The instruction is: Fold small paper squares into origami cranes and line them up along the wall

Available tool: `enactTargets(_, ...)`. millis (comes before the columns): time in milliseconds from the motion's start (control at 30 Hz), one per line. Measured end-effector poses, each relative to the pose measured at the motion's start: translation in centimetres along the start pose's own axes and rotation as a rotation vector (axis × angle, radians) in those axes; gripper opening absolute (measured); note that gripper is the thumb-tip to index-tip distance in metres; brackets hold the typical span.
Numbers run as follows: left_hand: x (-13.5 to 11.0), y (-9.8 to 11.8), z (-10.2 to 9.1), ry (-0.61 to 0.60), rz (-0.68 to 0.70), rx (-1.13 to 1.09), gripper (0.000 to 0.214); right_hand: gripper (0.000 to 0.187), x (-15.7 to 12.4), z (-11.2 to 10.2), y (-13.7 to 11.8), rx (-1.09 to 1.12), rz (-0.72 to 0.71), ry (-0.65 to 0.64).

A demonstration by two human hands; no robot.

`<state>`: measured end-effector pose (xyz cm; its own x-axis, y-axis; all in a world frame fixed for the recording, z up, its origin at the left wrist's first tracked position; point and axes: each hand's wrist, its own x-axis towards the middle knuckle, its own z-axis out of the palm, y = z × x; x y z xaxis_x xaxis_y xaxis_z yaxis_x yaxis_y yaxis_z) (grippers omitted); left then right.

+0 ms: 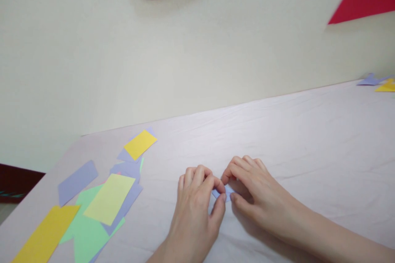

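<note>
A small blue-violet piece of paper (228, 192) lies low over the cloth-covered table, between my two hands and partly hidden by the fingers. My left hand (197, 203) pinches its left side between thumb and forefinger. On the other side, my right hand (254, 193) has its thumb and fingertips curled onto the paper's right edge. Creases seem to run across the paper, but its full shape is covered.
Left on the table (173, 148) is a loose pile: a pale yellow sheet (109, 198), a green sheet (89, 234), a violet strip (77, 181), yellow sheets (46, 234). Folded violet paper (368, 80) and yellow paper (387, 86) sit far right by the wall (197, 57).
</note>
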<state>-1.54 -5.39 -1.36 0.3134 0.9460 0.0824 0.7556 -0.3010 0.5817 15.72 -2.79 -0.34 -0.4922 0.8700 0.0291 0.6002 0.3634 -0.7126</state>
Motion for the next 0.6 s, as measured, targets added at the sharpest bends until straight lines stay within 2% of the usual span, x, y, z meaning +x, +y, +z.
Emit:
enactTargets(200,-0.2,0.3,0.0,0.012,-0.009,0.014,0.016,0.047,0.1,-0.5,0.5,0.056,-0.007,-0.042)
enactTargets(267,-0.3,0.6,0.2,0.024,-0.029,0.015,0.014,0.045,0.1,-0.5,0.5,0.067,-0.003,-0.039)
enactTargets(400,-0.1,1.1,0.5,0.057,-0.079,0.028,0.009,0.028,-0.1,-0.3,0.5,0.065,0.008,-0.009)
enactTargets(600,-0.1,1.4,0.6,0.079,-0.126,0.019,0.018,0.030,-0.2,0.1,0.6,0.047,-0.026,0.013)
